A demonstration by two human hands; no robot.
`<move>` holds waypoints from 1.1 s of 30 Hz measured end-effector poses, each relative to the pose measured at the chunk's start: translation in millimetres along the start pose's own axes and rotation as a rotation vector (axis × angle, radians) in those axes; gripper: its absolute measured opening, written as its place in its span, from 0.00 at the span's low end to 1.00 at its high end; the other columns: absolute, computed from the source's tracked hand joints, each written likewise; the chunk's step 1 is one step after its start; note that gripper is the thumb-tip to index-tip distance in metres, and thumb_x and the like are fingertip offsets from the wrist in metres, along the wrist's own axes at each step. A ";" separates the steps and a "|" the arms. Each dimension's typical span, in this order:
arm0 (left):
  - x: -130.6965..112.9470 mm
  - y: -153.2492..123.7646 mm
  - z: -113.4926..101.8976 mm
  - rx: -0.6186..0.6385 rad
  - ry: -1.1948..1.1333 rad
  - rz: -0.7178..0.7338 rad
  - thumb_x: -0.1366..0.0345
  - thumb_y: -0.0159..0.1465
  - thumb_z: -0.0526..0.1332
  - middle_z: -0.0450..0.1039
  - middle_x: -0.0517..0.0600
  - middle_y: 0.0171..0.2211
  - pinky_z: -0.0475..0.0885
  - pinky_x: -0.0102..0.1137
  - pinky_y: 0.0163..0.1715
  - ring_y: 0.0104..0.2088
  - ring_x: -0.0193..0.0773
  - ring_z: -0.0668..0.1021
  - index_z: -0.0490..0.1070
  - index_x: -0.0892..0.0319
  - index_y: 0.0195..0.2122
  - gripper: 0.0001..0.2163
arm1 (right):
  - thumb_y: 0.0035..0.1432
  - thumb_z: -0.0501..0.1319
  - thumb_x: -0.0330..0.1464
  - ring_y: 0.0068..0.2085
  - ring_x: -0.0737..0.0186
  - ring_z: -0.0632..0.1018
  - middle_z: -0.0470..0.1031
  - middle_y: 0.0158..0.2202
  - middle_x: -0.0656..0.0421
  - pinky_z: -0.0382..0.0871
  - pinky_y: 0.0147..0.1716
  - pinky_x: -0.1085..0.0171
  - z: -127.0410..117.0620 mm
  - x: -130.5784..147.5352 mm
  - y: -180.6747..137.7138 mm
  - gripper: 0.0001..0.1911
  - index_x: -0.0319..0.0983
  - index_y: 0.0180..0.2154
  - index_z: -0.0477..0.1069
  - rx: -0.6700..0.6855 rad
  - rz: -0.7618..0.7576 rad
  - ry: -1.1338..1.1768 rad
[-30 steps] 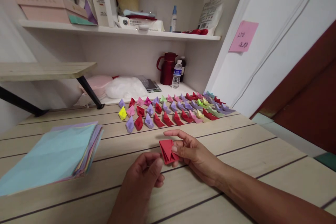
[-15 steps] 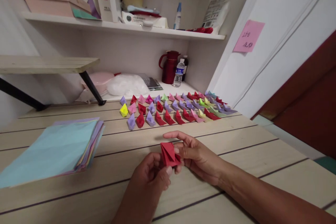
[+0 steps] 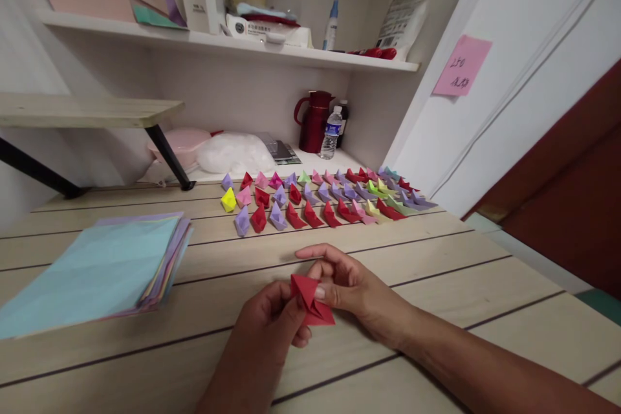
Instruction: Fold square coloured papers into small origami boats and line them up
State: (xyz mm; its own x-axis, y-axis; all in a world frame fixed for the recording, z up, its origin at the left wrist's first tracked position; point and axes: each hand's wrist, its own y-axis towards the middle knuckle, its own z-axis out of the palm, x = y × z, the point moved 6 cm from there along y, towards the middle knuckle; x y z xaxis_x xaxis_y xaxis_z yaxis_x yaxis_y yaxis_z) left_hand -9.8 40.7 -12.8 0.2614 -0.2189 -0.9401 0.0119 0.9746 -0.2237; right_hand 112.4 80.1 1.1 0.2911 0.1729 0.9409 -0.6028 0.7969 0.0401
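A small folded red paper [image 3: 317, 314] is held just above the wooden table between both hands. Its folds make triangular flaps, with one corner pointing up. My left hand [image 3: 274, 320] pinches its left side, thumb in front and fingers behind. From the right, my right hand [image 3: 347, 281] presses its thumb on the front of the paper; the index finger stretches out free above it. Beyond the hands stand rows of small folded paper boats, among them a red boat [image 3: 259, 218], a purple boat [image 3: 242, 222] and a yellow boat [image 3: 228, 200].
A stack of coloured paper sheets [image 3: 97, 272], light blue on top, lies at the left. Behind it stands a small raised wooden shelf [image 3: 87, 110] on black legs. A red jug [image 3: 315, 123] and a water bottle [image 3: 331, 132] stand at the back under a white shelf [image 3: 160, 39].
The red paper has been turned and flattened in my hands, its lower edge now pointing right. My left thumb has moved up onto its front. The view has shifted slightly.
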 end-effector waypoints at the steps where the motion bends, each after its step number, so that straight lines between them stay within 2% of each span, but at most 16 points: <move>1: 1.1 1.1 -0.8 0.001 -0.006 0.001 0.53 0.46 0.72 0.68 0.43 0.15 0.61 0.26 0.20 0.17 0.29 0.68 0.72 0.59 0.22 0.16 | 0.53 0.70 0.33 0.31 0.68 0.72 0.73 0.33 0.62 0.65 0.33 0.68 -0.3 0.4 0.0 0.24 0.41 0.51 0.70 -0.005 -0.004 -0.006; 7: 4.0 4.0 -3.9 0.004 -0.056 -0.027 0.50 0.46 0.72 0.72 0.45 0.18 0.63 0.26 0.20 0.16 0.29 0.69 0.73 0.59 0.24 0.18 | 0.60 0.65 0.39 0.30 0.69 0.71 0.73 0.32 0.60 0.64 0.33 0.68 -1.7 -0.2 -0.7 0.15 0.38 0.47 0.73 -0.040 0.022 -0.032; 12: 3.1 3.4 -4.9 -0.006 -0.059 -0.053 0.52 0.46 0.72 0.71 0.43 0.17 0.65 0.25 0.21 0.17 0.28 0.69 0.74 0.59 0.26 0.16 | 0.63 0.61 0.44 0.29 0.68 0.72 0.74 0.31 0.58 0.66 0.31 0.68 -4.1 -0.9 -0.3 0.17 0.36 0.41 0.75 -0.095 0.034 -0.010; 15: 3.2 4.1 -5.1 -0.008 -0.058 -0.060 0.53 0.45 0.72 0.72 0.43 0.17 0.64 0.24 0.20 0.17 0.27 0.69 0.75 0.59 0.27 0.16 | 0.57 0.67 0.40 0.30 0.69 0.73 0.74 0.32 0.59 0.67 0.33 0.69 -2.9 1.2 1.0 0.16 0.37 0.44 0.74 -0.074 0.001 0.000; 18: 3.8 4.6 -4.8 -0.010 -0.067 -0.061 0.53 0.45 0.72 0.69 0.42 0.14 0.62 0.24 0.19 0.16 0.27 0.68 0.74 0.59 0.26 0.15 | 0.48 0.74 0.32 0.29 0.70 0.73 0.73 0.31 0.63 0.69 0.32 0.69 -1.0 1.5 2.5 0.25 0.40 0.48 0.72 -0.037 -0.021 0.015; 21: 3.2 3.6 -4.0 -0.015 -0.057 -0.044 0.54 0.48 0.71 0.71 0.43 0.15 0.61 0.23 0.19 0.15 0.26 0.67 0.76 0.59 0.28 0.15 | 0.43 0.75 0.28 0.25 0.72 0.72 0.70 0.26 0.68 0.70 0.28 0.70 1.0 -2.0 3.4 0.31 0.42 0.50 0.70 -0.006 0.010 -0.014; 23: 2.3 2.4 -3.4 -0.016 -0.017 -0.019 0.53 0.50 0.70 0.70 0.44 0.14 0.60 0.23 0.18 0.14 0.26 0.66 0.75 0.60 0.26 0.14 | 0.43 0.75 0.28 0.23 0.73 0.72 0.71 0.25 0.67 0.69 0.25 0.72 2.8 -4.1 3.4 0.25 0.39 0.44 0.71 0.013 0.034 -0.046; 26: 1.6 1.3 -4.9 -0.045 -0.021 0.023 0.48 0.52 0.68 0.68 0.43 0.13 0.61 0.23 0.17 0.14 0.26 0.66 0.72 0.60 0.22 0.18 | 0.48 0.73 0.33 0.24 0.70 0.75 0.76 0.26 0.61 0.71 0.25 0.71 2.2 -3.2 3.6 0.16 0.36 0.33 0.67 -0.001 0.037 -0.038; 31: 1.0 -0.7 -14.7 -0.220 -0.108 0.076 0.45 0.52 0.67 0.72 0.45 0.25 0.70 0.27 0.20 0.22 0.32 0.74 0.76 0.59 0.36 0.22 | 0.54 0.69 0.36 0.24 0.68 0.77 0.78 0.31 0.58 0.74 0.25 0.68 -6.5 1.1 5.4 0.14 0.37 0.35 0.67 -0.064 0.008 0.065; 33: -0.3 -1.8 -14.4 -0.231 -0.057 0.087 0.45 0.52 0.67 0.72 0.46 0.27 0.71 0.28 0.22 0.25 0.33 0.74 0.76 0.59 0.37 0.22 | 0.56 0.68 0.37 0.23 0.68 0.77 0.78 0.30 0.59 0.74 0.24 0.69 -7.8 1.8 5.9 0.13 0.36 0.35 0.67 -0.065 0.002 0.082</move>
State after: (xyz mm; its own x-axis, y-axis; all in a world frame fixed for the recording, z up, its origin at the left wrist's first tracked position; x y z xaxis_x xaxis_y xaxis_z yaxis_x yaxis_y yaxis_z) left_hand -23.8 38.4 -15.9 0.3055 -0.1256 -0.9439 -0.2322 0.9515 -0.2018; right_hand 115.1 89.6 0.4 0.3516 0.2189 0.9102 -0.5549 0.8318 0.0142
